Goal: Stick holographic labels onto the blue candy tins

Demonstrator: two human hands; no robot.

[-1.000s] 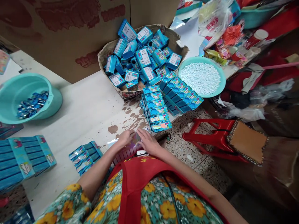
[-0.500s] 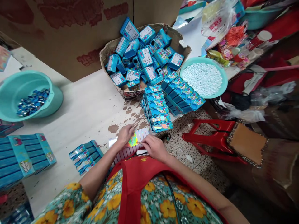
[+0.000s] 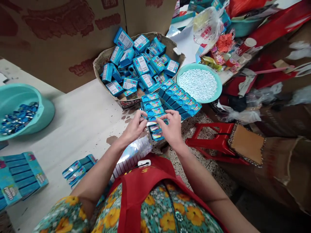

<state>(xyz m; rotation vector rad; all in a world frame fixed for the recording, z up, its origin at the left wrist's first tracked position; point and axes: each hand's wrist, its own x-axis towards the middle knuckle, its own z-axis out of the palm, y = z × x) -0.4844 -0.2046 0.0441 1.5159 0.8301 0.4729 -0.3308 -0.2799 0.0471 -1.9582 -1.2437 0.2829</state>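
My left hand and my right hand are both closed in a pinch over a row of blue candy tins at the table's edge. Between their fingertips a small shiny sticker spans one tin's top. The two tins nearest me in that row carry shiny strips on their tops. Under my left forearm, a silvery sheet of stickers lies by the front edge. Right of the row stands a second group of blue tins.
Behind the rows is a torn cardboard box heaped with blue tins. A teal basin of white candies stands right, a teal tub of small metallic pieces left. Packed tins lie at left; a red stool stands right.
Both hands have moved up from the sticker sheet to the tin row, bringing a sticker over one of the tins. The view has shifted slightly.
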